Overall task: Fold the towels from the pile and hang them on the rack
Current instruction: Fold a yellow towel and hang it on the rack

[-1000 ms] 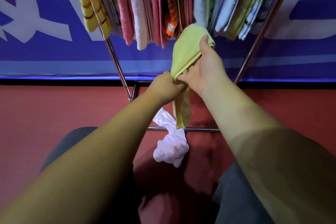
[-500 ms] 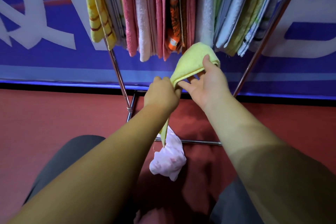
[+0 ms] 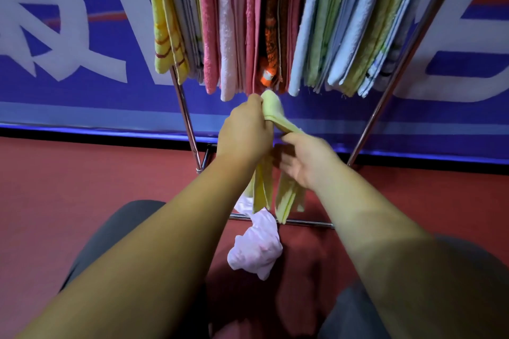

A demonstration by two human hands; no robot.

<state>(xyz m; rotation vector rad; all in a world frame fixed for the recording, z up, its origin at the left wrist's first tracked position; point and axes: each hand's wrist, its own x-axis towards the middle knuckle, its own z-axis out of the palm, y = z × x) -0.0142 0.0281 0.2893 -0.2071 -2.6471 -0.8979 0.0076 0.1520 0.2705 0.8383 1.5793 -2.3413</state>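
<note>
Yellow towel (image 3: pixel 271 109): folded into a narrow band at frame centre, its crown just under the lower edges of the hung towels (image 3: pixel 316 36); contact there cannot be told. Two tails drop toward 6 o'clock, ending near the bottom bar of the rack (image 3: pixel 186 118). The band's middle is hidden behind both hands. Left hand (image 3: pixel 245 129): at 9 o'clock of the band, fist closed round the upper fold, its back to the camera and fingertips hidden. Right hand (image 3: pixel 305 159): at 4 o'clock of the fold, thumb pinching the band against the forefinger, the other fingers loosely curved and parted over one tail. Rack: chrome legs splayed toward 7 and 5 o'clock, top cut off. Hung towels: at 12 o'clock, packed edge-on, yellow, pink, white, orange, pale blue and green, upper parts out of frame. Pink towel (image 3: pixel 256 249): crumpled at 6 o'clock, lying across the bottom bar, its top hidden by the yellow tails. Banner (image 3: pixel 82 107): blue, white lettering cut off. Floor (image 3: pixel 82 173): red. Trousers (image 3: pixel 124 223): dark, at 7 and 5 o'clock.
</note>
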